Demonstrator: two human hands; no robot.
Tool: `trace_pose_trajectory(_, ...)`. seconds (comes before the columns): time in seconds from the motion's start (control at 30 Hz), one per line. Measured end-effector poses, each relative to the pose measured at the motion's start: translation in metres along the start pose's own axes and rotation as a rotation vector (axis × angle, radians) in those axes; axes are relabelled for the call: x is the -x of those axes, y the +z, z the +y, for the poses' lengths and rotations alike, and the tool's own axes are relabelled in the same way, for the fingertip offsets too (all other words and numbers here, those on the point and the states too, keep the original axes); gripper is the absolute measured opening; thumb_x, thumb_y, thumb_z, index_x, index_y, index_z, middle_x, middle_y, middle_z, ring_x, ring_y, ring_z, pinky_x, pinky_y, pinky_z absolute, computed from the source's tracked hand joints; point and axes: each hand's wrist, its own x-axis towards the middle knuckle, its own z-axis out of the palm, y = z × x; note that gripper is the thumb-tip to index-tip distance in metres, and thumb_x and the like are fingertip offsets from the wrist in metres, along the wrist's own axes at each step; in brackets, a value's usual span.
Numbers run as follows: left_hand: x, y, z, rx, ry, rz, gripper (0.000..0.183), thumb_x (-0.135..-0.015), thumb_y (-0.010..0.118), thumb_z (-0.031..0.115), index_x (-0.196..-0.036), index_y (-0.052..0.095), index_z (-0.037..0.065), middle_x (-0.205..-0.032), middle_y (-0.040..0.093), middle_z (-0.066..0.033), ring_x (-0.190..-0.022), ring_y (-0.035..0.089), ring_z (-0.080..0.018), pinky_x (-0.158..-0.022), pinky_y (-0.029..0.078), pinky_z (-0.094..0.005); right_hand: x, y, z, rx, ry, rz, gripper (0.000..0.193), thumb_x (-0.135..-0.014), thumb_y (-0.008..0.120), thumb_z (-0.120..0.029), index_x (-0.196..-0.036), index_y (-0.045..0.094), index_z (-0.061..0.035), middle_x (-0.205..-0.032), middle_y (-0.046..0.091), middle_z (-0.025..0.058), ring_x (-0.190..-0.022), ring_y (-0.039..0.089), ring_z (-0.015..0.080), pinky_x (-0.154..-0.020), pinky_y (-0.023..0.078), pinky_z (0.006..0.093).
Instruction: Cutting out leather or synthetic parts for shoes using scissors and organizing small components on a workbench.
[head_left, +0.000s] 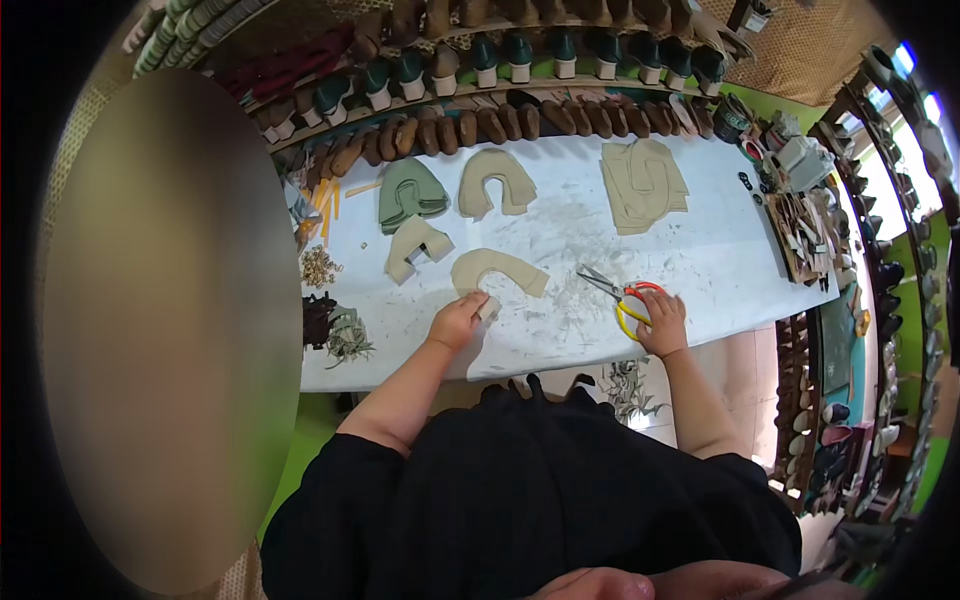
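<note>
My left hand is closed on one end of a beige U-shaped piece, near the front edge of the white table. My right hand is closed over the handles of a pair of scissors, one red and one yellow. The scissors' blades are slightly parted and point up and left over the table. Left of the held piece sits a smaller folded beige piece. Behind it are a stack of green U-shaped pieces and a beige U-shaped stack. Another beige stack lies farther right.
Shoe lasts line the table's back, below racks of green shoes. A box of tools sits at the right. Small brass-coloured bits and green scraps lie at the left. A large blurred shape covers the far left.
</note>
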Motion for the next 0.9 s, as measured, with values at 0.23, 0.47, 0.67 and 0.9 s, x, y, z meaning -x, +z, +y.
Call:
trace_pose_trajectory(0.23, 0.005, 0.014, 0.006, -0.347, 0.347, 0.148, 0.036, -0.082, 0.059, 0.009, -0.117, 0.066, 0.005, -0.121, 0.066, -0.0147, -0.112, 0.064, -0.0289, -0.093, 0.052, -0.0370, -0.015, -0.003, -0.025, -0.039, 0.208, -0.175, 0.068, -0.076, 0.072, -0.020, -0.136, 0.047, -0.0019, -0.116, 0.060, 0.0178, -0.111, 0.056, 0.0339, -0.097, 0.045, 0.0448)
trace_pose_trajectory(0.47, 0.019, 0.034, 0.013, -0.305, 0.253, 0.135, 0.036, -0.087, 0.055, 0.012, -0.121, 0.063, 0.002, -0.126, 0.064, -0.0139, -0.118, 0.060, -0.0278, -0.098, 0.049, -0.0372, -0.038, -0.021, -0.071, -0.173, 0.390, -0.482, 0.053, -0.066, 0.075, -0.032, -0.102, 0.060, 0.0050, -0.089, 0.068, 0.0232, -0.085, 0.068, 0.0365, -0.077, 0.055, 0.0422)
trace_pose_trajectory(0.67, 0.023, 0.025, 0.013, -0.054, 0.196, 0.137, 0.038, -0.093, 0.057, 0.017, -0.127, 0.059, 0.001, -0.129, 0.061, -0.0159, -0.124, 0.055, -0.0305, -0.104, 0.044, -0.0387, -0.026, 0.008, -0.099, -0.815, 0.389, -0.697, 0.058, -0.079, 0.076, -0.034, -0.115, 0.060, 0.0073, -0.092, 0.068, 0.0130, -0.076, 0.064, 0.0177, -0.069, 0.052, 0.0303)
trace_pose_trajectory(0.9, 0.035, 0.023, 0.011, -0.023, 0.248, 0.211, 0.037, -0.092, 0.061, 0.016, -0.127, 0.059, 0.003, -0.126, 0.062, -0.0159, -0.118, 0.060, -0.0302, -0.099, 0.049, -0.0374, -0.041, 0.017, -0.147, -1.050, 0.354, -1.138, 0.051, -0.095, 0.049, -0.061, -0.079, 0.043, -0.0132, -0.052, 0.037, -0.0031, -0.036, 0.034, 0.0084, -0.034, 0.028, 0.0242)
